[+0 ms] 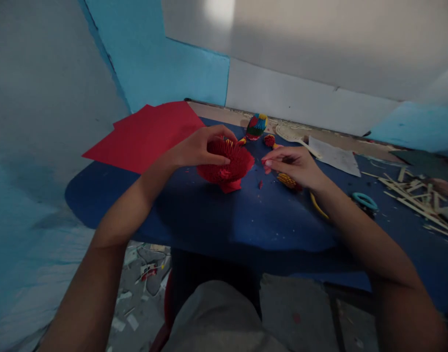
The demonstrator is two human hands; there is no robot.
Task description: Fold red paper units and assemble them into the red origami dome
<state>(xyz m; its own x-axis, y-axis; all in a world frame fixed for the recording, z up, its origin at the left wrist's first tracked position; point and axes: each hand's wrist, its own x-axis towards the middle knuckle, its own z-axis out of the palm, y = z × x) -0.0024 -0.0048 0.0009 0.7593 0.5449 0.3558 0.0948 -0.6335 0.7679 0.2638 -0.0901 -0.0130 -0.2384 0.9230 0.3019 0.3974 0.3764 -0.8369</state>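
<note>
A round red model built of many small folded paper pieces (236, 164) stands on the blue table, on a flat red foot. My left hand (205, 146) grips its upper left side, thumb in front and fingers over the top. To the right of the model, my right hand (291, 164) pinches a small red folded paper piece (265, 162) between thumb and fingers, apart from the model. A yellow folded-paper part (286, 180) lies partly hidden under my right hand. One loose red piece (260, 185) rests on the table between the hands.
Red paper sheets (150, 132) cover the table's left. Behind are a multicoloured paper model (257, 126) and a small red one (269, 141). To the right lie white paper (333, 155), blue-handled scissors (365, 201) and several thin sticks (416, 195). Walls bound the left and back.
</note>
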